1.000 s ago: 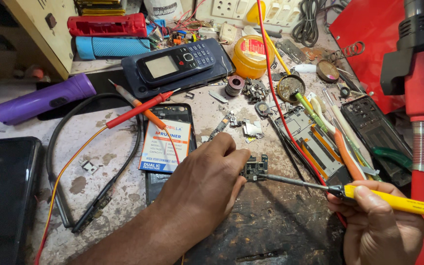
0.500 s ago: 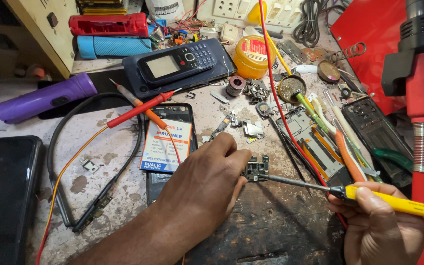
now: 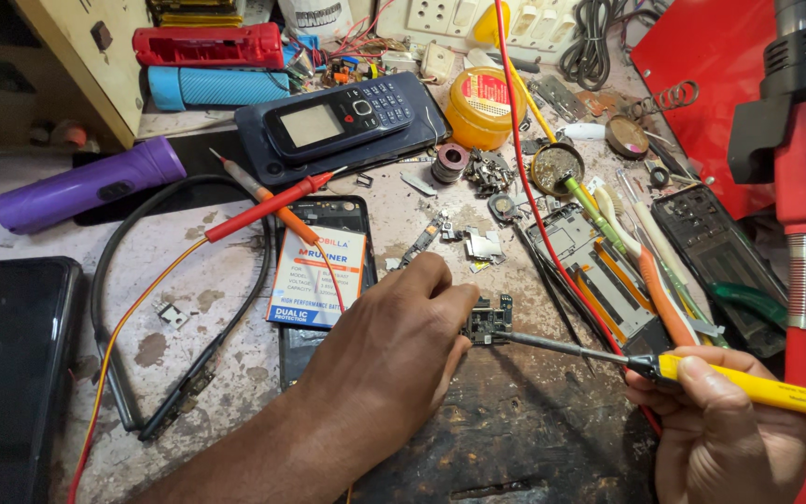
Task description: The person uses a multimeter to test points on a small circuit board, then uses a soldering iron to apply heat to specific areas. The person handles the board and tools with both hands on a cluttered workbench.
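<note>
The right hand [image 3: 720,429] is closest, low down at the right. Its fingers are curled tight around a yellow soldering iron [image 3: 757,387]. The thin metal tip of the iron points to the left and touches a small circuit board [image 3: 487,322].

The left hand [image 3: 394,355] lies flat on the dark, burnt work mat [image 3: 515,429]. Its fingertips press the small circuit board down at its left edge, so the board sits between the two hands.

Just past the left hand lies an open phone with a white and blue battery [image 3: 314,275] in it. A red probe [image 3: 268,207] and an orange probe [image 3: 268,201] cross over the top of it. Left of the left hand, a black cable [image 3: 109,327] makes a big loop on the table. Far left of that is a dark flat screen [image 3: 6,364].

Beyond the right hand lie a phone frame [image 3: 590,266] with orange strips, an orange-handled tool [image 3: 660,294] and a toothbrush [image 3: 622,219]. A tall red stand [image 3: 804,187] rises right next to the right hand.

Farther back from the hands there is a black phone with buttons [image 3: 338,117] lying on a dark blue case [image 3: 258,154]. To its right is a round yellow tin [image 3: 482,103]. To its left lies a purple torch [image 3: 81,182]. At the very back are a blue roll [image 3: 216,86] and a red plastic piece [image 3: 207,45].
</note>
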